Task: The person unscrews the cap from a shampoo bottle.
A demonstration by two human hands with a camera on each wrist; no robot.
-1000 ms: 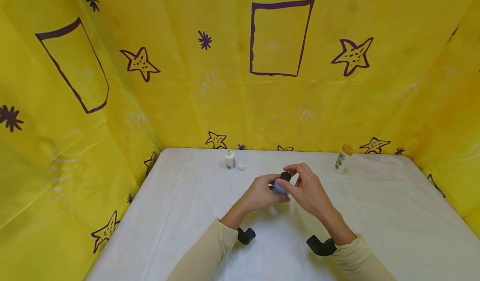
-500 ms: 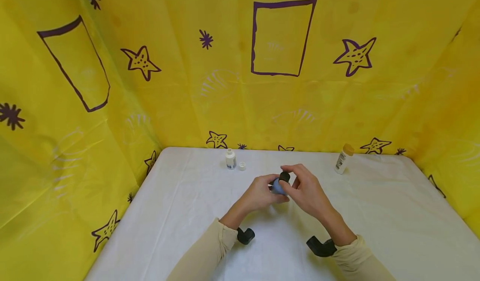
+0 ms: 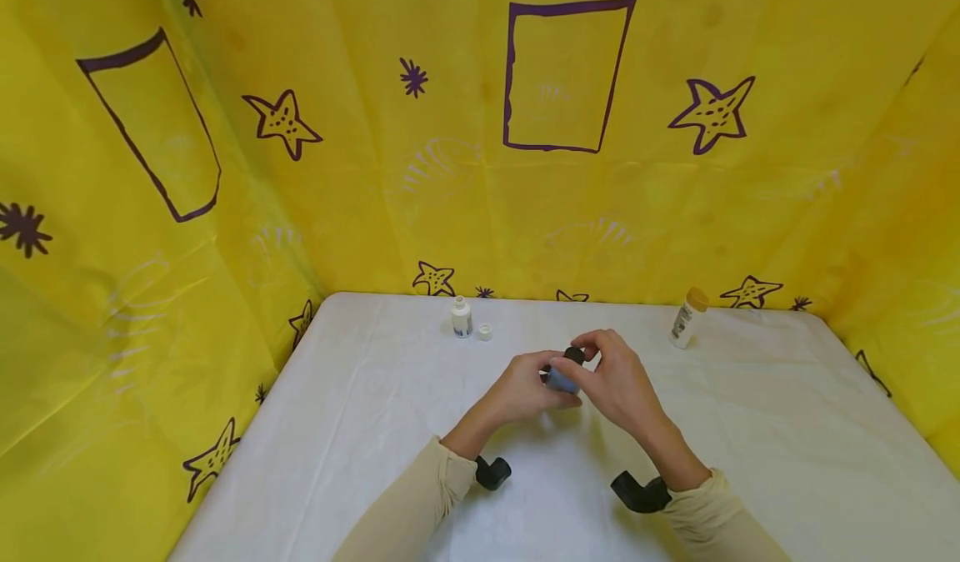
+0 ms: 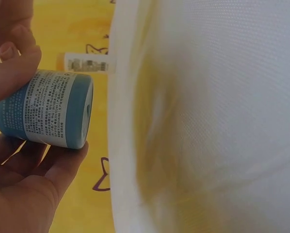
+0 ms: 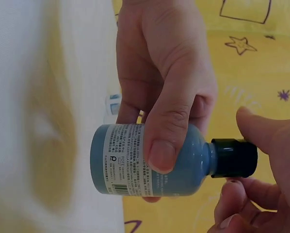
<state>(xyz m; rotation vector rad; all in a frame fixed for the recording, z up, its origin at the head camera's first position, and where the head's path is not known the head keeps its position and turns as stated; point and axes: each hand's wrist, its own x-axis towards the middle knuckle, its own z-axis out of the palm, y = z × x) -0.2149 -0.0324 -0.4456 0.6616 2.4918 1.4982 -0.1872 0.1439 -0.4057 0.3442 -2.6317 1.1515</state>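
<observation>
My left hand (image 3: 522, 389) grips a small blue bottle (image 5: 186, 167), thumb on one side and fingers round the other. The bottle is held above the table, its printed label (image 4: 45, 109) facing the left wrist camera. On its neck sits a ridged black cap (image 5: 233, 158), which my right hand (image 3: 621, 383) pinches between thumb and fingers. In the right wrist view, the bottle lies sideways across the picture with the cap toward the right. Part of the bottle is hidden behind fingers in the head view.
Farther back on the white table (image 3: 360, 437) stands a small white bottle (image 3: 461, 320) without a cap, a white cap (image 3: 485, 332) beside it. A white bottle with an orange cap (image 3: 696, 299) stands at the back right. Yellow patterned curtains (image 3: 450, 212) rise behind and at the sides.
The fingers of my right hand have shifted round the black cap, and the cap end has moved slightly right. My left hand keeps its grip on the blue bottle.
</observation>
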